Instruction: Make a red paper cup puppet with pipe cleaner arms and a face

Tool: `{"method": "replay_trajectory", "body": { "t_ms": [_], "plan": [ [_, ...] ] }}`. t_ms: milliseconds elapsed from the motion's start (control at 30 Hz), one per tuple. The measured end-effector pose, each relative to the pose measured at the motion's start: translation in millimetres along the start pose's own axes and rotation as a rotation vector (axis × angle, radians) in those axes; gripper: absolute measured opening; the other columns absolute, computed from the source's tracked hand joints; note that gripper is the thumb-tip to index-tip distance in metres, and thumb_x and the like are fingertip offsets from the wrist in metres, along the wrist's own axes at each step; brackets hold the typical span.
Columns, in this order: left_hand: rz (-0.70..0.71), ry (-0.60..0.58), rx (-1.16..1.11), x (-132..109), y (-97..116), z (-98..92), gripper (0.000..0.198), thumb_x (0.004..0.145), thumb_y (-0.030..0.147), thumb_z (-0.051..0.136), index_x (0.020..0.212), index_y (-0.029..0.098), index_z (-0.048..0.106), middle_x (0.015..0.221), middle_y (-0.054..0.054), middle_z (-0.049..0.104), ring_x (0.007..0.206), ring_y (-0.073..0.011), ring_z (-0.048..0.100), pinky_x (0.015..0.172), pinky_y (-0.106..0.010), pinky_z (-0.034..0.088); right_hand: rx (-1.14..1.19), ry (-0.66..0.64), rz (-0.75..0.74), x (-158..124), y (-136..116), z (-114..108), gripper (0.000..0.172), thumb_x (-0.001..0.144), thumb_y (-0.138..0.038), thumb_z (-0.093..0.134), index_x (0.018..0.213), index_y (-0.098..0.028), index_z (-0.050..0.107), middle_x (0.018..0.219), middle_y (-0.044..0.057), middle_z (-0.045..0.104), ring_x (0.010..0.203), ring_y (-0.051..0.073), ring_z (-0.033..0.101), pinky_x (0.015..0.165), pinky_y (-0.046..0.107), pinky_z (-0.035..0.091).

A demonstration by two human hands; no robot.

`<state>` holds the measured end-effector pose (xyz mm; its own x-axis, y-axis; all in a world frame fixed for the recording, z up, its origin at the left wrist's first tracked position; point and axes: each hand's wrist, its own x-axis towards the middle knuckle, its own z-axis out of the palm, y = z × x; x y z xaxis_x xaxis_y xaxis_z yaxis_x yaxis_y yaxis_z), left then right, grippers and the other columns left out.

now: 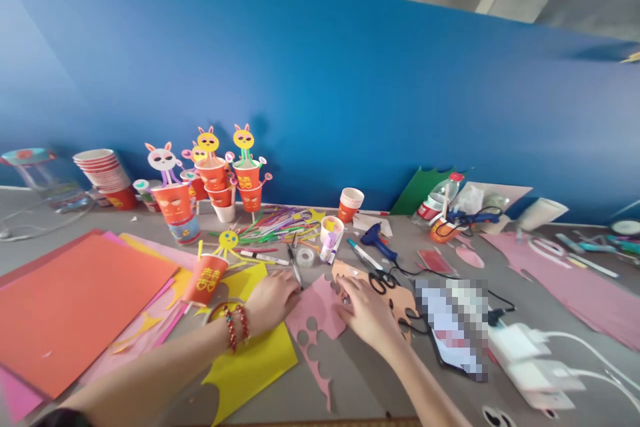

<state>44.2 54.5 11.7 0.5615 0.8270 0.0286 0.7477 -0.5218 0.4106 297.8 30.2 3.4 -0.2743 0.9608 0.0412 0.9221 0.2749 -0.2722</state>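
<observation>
A pink paper sheet with round holes cut from it (320, 300) lies near the middle of the tabletop's front edge (360, 387), between the person's two hands, a ragged strip trailing from it toward that edge. The left hand (274, 297), wearing red beaded bracelets (236, 325), is at the sheet's left side with its fingers close together; whether they pinch the paper cannot be told. The right hand (364, 307) is at the sheet's right side, thumb and forefinger apart.

Under the left wrist lies a yellow paper sheet (265, 363), reaching toward the front edge. Beside the right hand lie a peach paper sheet with cut edges (403, 295) and black-handled scissors (383, 282). Just beyond the hands are a black pen (294, 263), a roll of clear tape (306, 257) and a blue glue gun (379, 240).

To the left, a red paper cup with gold lettering (205, 280) leans near a large orange-red paper sheet (95, 307), which covers the tabletop's front left corner. White plugs with cables (537, 367) occupy the front right part. Along the back edge stand red paper cups topped with rabbit heads (173, 203), colourful fuzzy stems (280, 225) lying before them.
</observation>
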Motion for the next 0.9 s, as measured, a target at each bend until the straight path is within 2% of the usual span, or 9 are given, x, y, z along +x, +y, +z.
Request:
{"method": "replay_trajectory", "body": {
  "t_ms": [100,167,300,400,500,633,767,833,900],
  "plan": [
    [-0.017,-0.015,0.000,1,2,2.4,0.013,0.085,0.021,0.060,0.096,0.020,0.069,0.104,-0.009,0.070,0.103,-0.0302,0.063,0.087,-0.039,0.049,0.031,-0.029,0.003,2,-5,4,0.049,0.084,-0.018,0.068,0.133,-0.014,0.060,0.133,0.018,0.064,0.124,0.035,0.058,0.102,0.043,0.047],
    [-0.029,-0.019,-0.001,0,4,4.1,0.015,0.085,0.022,0.061,0.098,0.020,0.068,0.105,-0.010,0.069,0.105,-0.0313,0.062,0.089,-0.040,0.048,0.061,-0.044,0.004,4,-7,4,0.044,0.082,-0.016,0.068,0.126,-0.014,0.064,0.122,0.017,0.069,0.113,0.032,0.064,0.096,0.040,0.049],
    [-0.061,-0.007,-0.025,0,5,5.2,0.014,0.087,0.025,0.059,0.099,0.020,0.066,0.105,-0.009,0.069,0.103,-0.0295,0.062,0.087,-0.038,0.047,0.135,-0.037,0.004,7,-6,2,0.031,0.079,-0.012,0.066,0.109,-0.017,0.067,0.101,0.011,0.072,0.094,0.027,0.067,0.085,0.037,0.050],
    [-0.079,0.011,-0.065,1,7,5.4,0.019,0.090,0.032,0.058,0.102,0.020,0.064,0.102,-0.008,0.069,0.094,-0.0270,0.065,0.077,-0.034,0.047,0.202,0.000,-0.006,7,-4,1,0.022,0.076,-0.009,0.063,0.095,-0.018,0.067,0.093,0.007,0.071,0.087,0.025,0.066,0.079,0.034,0.050],
    [-0.067,0.017,-0.113,3,10,6.8,0.018,0.090,0.037,0.058,0.092,0.020,0.064,0.086,-0.005,0.069,0.079,-0.0233,0.063,0.067,-0.030,0.043,0.281,0.042,-0.033,6,-1,4,0.015,0.080,-0.009,0.057,0.086,-0.020,0.065,0.088,0.005,0.069,0.082,0.022,0.066,0.075,0.031,0.050],
    [-0.021,0.039,-0.178,7,16,6.1,0.012,0.085,0.023,0.057,0.074,0.019,0.059,0.077,-0.003,0.064,0.072,-0.0193,0.058,0.063,-0.027,0.038,0.358,0.090,-0.061,4,5,8,0.008,0.089,-0.021,0.057,0.089,-0.020,0.065,0.091,0.004,0.071,0.082,0.020,0.067,0.074,0.028,0.053],
    [0.056,0.032,-0.256,1,18,-9.6,0.012,0.079,0.012,0.053,0.070,0.020,0.054,0.071,0.002,0.059,0.064,-0.0140,0.052,0.060,-0.024,0.036,0.319,0.159,-0.004,0,23,-1,0.018,0.096,-0.034,0.053,0.097,-0.022,0.067,0.097,0.004,0.073,0.086,0.020,0.069,0.077,0.028,0.054],
    [0.071,0.035,-0.294,-6,13,-22.3,0.012,0.081,0.012,0.049,0.074,0.020,0.054,0.068,0.004,0.055,0.061,-0.0127,0.048,0.057,-0.024,0.034,0.246,0.228,0.089,-3,39,-9,0.023,0.099,-0.036,0.048,0.098,-0.021,0.065,0.099,0.008,0.072,0.090,0.023,0.069,0.081,0.032,0.052],
    [0.059,0.062,-0.391,-15,6,-33.6,0.010,0.086,0.017,0.049,0.078,0.020,0.054,0.068,0.005,0.053,0.061,-0.0126,0.046,0.058,-0.024,0.034,0.157,0.284,0.192,-4,55,-14,0.020,0.096,-0.034,0.050,0.097,-0.019,0.064,0.101,0.012,0.071,0.097,0.028,0.066,0.085,0.038,0.049]
  ]
}}
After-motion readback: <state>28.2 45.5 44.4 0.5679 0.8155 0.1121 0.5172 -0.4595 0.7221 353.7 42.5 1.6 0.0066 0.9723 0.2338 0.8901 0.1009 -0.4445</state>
